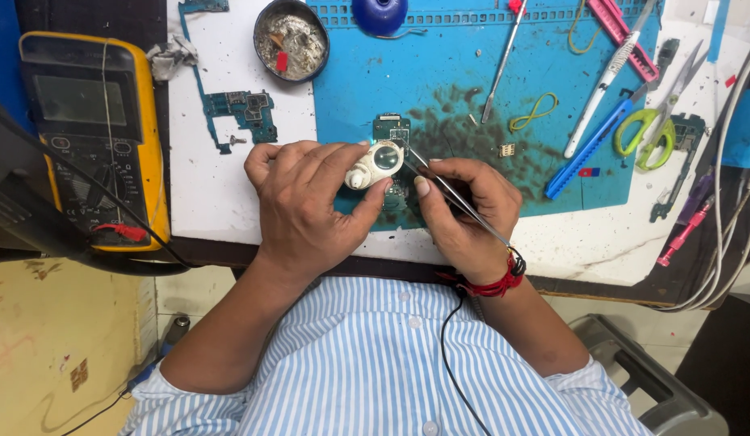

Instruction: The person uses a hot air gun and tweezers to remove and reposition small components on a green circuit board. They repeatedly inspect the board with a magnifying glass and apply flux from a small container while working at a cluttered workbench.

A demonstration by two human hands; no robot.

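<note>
Hands meet over a small green circuit board (391,129) that lies on the blue mat (464,81), close to the person's chest. The left hand (306,202) is curled around a little white magnifier (375,164) and holds its round lens just above the board. The right hand (464,214) pinches thin metal tweezers (451,198) between thumb and fingers — the tips point in under the lens, right at the board. Whether the tips grip a tiny part is too small to tell.

This looks like the close-up step: looking through the lens and picking at one small spot on the board. The move in hand calls for a very steady right hand and a lens that does not wobble — a slip could knock a tiny piece loose or scratch the board.

Off to the person's left sits a yellow meter (92,137) with dark wires. Another bare board (241,113) lies on the white sheet (205,186). A round tin (292,39) of grey bits is past the hands. Green scissors (653,129), a blue cutter (589,149) and a yellow rubber band (535,111) rest well apart on the right.
</note>
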